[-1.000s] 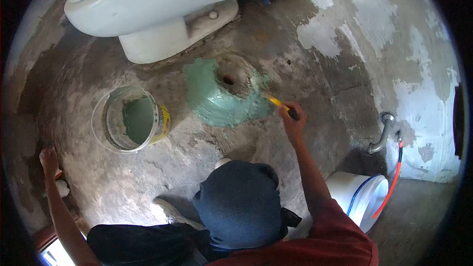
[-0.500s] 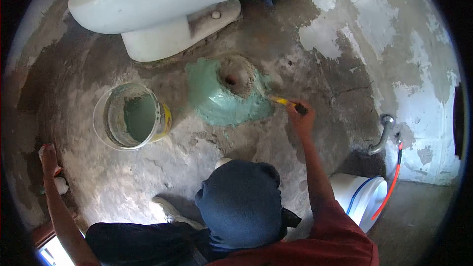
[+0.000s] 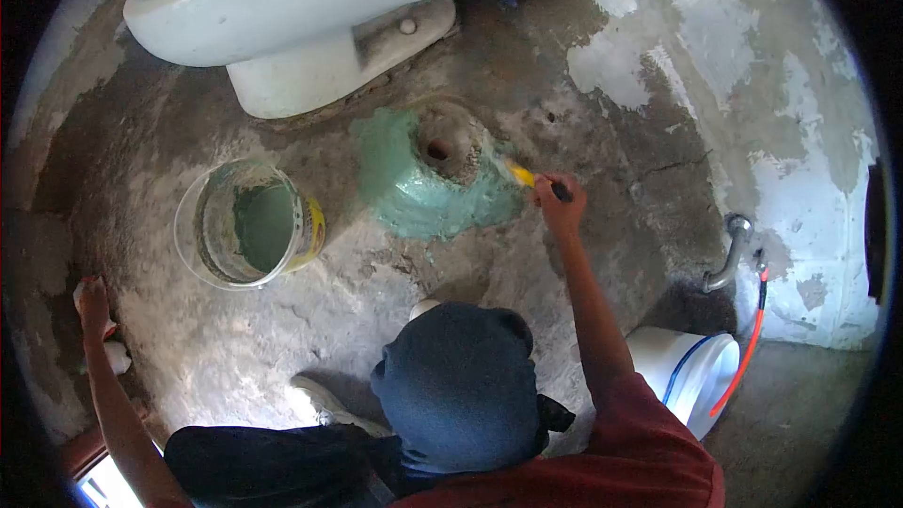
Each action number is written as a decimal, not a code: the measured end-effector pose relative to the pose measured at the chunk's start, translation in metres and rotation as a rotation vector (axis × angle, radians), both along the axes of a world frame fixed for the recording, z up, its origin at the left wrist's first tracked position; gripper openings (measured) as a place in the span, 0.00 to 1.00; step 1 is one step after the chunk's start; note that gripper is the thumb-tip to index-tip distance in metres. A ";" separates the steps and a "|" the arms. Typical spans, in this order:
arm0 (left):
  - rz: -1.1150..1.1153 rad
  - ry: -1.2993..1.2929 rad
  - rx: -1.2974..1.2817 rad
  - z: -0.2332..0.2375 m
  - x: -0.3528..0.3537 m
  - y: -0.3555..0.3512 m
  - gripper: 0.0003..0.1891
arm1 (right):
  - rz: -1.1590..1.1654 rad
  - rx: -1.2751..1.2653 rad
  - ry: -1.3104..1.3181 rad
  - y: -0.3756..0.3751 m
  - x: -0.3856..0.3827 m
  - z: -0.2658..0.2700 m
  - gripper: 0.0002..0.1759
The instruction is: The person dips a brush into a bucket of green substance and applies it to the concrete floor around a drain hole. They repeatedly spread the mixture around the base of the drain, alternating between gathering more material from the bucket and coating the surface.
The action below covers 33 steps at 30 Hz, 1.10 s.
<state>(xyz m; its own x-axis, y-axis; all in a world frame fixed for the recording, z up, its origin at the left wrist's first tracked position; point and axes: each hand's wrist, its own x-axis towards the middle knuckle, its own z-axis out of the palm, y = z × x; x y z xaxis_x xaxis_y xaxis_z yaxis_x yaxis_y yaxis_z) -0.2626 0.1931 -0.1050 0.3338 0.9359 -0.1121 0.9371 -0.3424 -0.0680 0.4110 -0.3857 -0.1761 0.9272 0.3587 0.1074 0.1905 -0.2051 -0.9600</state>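
My right hand (image 3: 562, 202) grips a paintbrush (image 3: 522, 174) with a yellow part and a dark handle end. Its tip touches the right side of a wet, pale green coating (image 3: 423, 202) spread on the concrete around a raised drain hole (image 3: 439, 149). At the far left, by the wall base, my left hand (image 3: 92, 306) is closed around something white and red that I cannot make out. A clear-walled bucket (image 3: 308, 245) stands between my hands, with green coating (image 3: 263, 226) inside.
A white toilet (image 3: 310, 14) lies at the back. On the right, a white bucket (image 3: 663, 367) lies tilted near a metal pipe (image 3: 730, 259) and a red hose (image 3: 748, 357). A white shoe (image 3: 324, 404) is on the floor in front.
My right hand has moved slightly left and up with the paintbrush, bringing it further over the coating's right edge. My left hand has stayed about where it was.
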 end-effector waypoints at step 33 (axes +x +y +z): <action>-0.229 -0.219 -0.019 0.003 -0.010 0.003 0.16 | -0.267 0.036 0.213 -0.017 0.040 -0.001 0.12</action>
